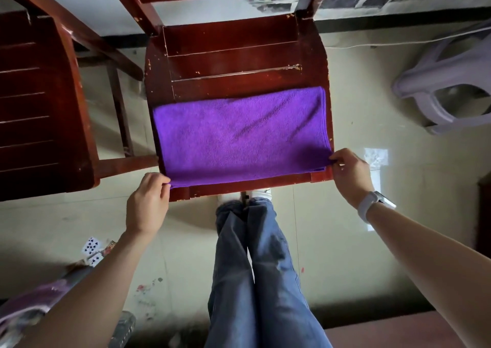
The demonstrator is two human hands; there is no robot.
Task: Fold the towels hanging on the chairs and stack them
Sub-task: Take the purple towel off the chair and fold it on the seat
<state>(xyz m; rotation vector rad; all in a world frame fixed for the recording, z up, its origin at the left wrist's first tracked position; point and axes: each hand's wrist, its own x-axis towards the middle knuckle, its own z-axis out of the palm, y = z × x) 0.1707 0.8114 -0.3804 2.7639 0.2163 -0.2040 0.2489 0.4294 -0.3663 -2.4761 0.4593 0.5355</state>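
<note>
A purple towel (239, 135) lies flat, folded into a wide rectangle, on the front half of a dark red wooden chair seat (231, 55). My left hand (147, 204) pinches the towel's near left corner at the seat's front edge. My right hand (350, 173), with a white watch on the wrist, pinches the near right corner. Both corners are held low against the seat.
A second dark red wooden chair (39, 103) stands close on the left. A pale plastic stool (446, 82) lies on the tiled floor at the right. Playing cards (93, 246) lie on the floor at lower left. My legs in jeans (255, 268) stand just before the chair.
</note>
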